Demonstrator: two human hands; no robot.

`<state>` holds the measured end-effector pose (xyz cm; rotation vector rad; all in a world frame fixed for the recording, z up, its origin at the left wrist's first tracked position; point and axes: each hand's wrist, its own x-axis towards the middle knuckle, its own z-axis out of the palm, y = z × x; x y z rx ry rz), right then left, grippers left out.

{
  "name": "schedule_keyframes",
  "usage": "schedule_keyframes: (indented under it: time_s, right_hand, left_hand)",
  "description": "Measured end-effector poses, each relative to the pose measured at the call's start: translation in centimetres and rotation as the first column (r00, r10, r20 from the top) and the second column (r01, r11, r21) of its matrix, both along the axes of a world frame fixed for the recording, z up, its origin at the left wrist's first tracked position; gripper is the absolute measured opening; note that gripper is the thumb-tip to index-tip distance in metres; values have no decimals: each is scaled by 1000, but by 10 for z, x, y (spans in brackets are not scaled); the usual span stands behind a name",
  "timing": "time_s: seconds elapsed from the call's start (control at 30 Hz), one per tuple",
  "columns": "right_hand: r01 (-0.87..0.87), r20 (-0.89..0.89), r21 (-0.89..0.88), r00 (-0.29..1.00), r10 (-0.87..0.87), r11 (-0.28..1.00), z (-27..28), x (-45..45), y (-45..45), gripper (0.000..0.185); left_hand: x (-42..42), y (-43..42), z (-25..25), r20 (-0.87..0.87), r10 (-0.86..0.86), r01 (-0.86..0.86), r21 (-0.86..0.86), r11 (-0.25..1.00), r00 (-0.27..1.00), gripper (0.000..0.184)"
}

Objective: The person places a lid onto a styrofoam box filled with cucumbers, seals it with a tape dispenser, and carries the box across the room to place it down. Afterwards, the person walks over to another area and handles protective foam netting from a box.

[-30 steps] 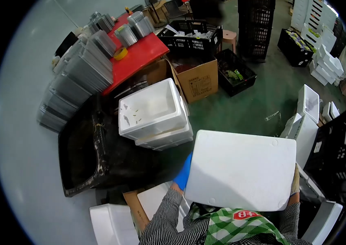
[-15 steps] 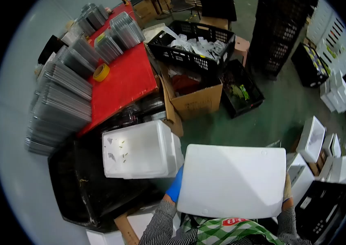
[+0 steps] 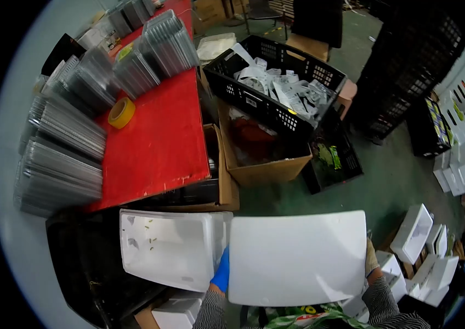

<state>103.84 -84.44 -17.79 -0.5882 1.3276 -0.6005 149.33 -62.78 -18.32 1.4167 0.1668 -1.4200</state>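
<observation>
A white foam box point(image 3: 298, 260) is between my two hands in front of my body, its smooth flat face toward me; its depth is hidden. My left hand point(image 3: 222, 272), in a blue glove, grips the left edge. On the right edge is my right hand point(image 3: 372, 259), in a pale work glove. The fingers of both hands are partly hidden behind the box. Just left of it, an open white foam box point(image 3: 169, 247) lies tilted, with small greenish bits inside. The blue glove is close to that open box's right side.
A red table point(image 3: 156, 148) bears stacks of clear plastic trays point(image 3: 62, 170) and a yellow tape roll point(image 3: 122, 113). Beyond stand a black crate point(image 3: 276, 109) of white labels and a cardboard box point(image 3: 268, 170). More foam boxes point(image 3: 412, 234) lie at right.
My view has shifted, and the red table and crates appear nearer. The held foam box now sits slightly lower and further left in view, still gripped by both hands.
</observation>
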Motion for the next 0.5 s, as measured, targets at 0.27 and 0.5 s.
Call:
schedule_keyframes:
  time_s: [0.27,0.5]
  right_hand:
    - [-193,-36,222,978,206,956,-78,44,-69,55]
    - [-2,193,362,978,-73,932,-164,31,-73,56]
  left_hand:
    - [-31,0,-100,-53,116,-111,79,991,992,43]
    - [-15,-112,-130,-163,28,2,180,984,986,41]
